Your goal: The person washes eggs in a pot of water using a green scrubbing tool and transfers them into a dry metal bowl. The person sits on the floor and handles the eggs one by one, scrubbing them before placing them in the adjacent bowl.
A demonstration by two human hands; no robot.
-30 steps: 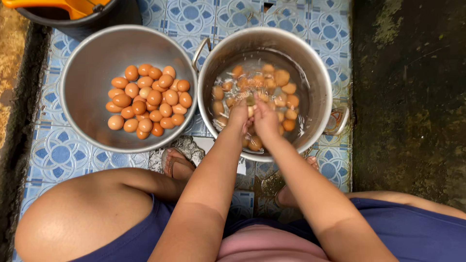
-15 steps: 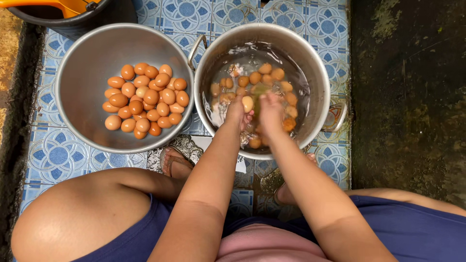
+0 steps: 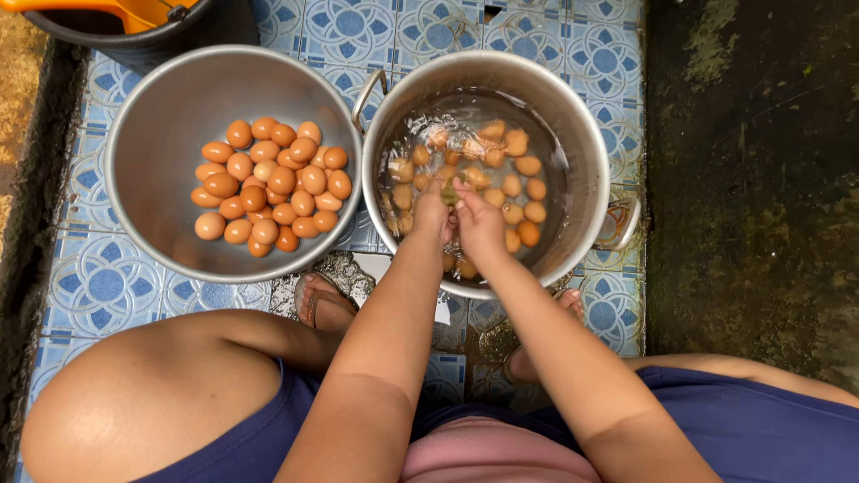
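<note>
Both my hands reach into a steel pot point(image 3: 586, 134) that holds water and several brown eggs point(image 3: 514, 183). My left hand point(image 3: 432, 215) and my right hand point(image 3: 480, 224) are pressed together just above the water near the pot's front wall. Their fingers are closed around a small greenish thing point(image 3: 450, 193). Whether it is an egg or a pad I cannot tell. Left of the pot a wide steel bowl point(image 3: 161, 107) holds a pile of dry brown eggs point(image 3: 273, 183).
Pot and bowl stand on blue patterned floor tiles point(image 3: 98, 286). A dark bucket with an orange handle point(image 3: 134, 18) is at the top left. Dark wet concrete point(image 3: 752, 179) lies to the right. My knees and sandalled feet point(image 3: 322, 300) are below the vessels.
My hands have stayed together in the pot and drifted slightly towards its front wall. The water is rippled, and the view has shifted a little.
</note>
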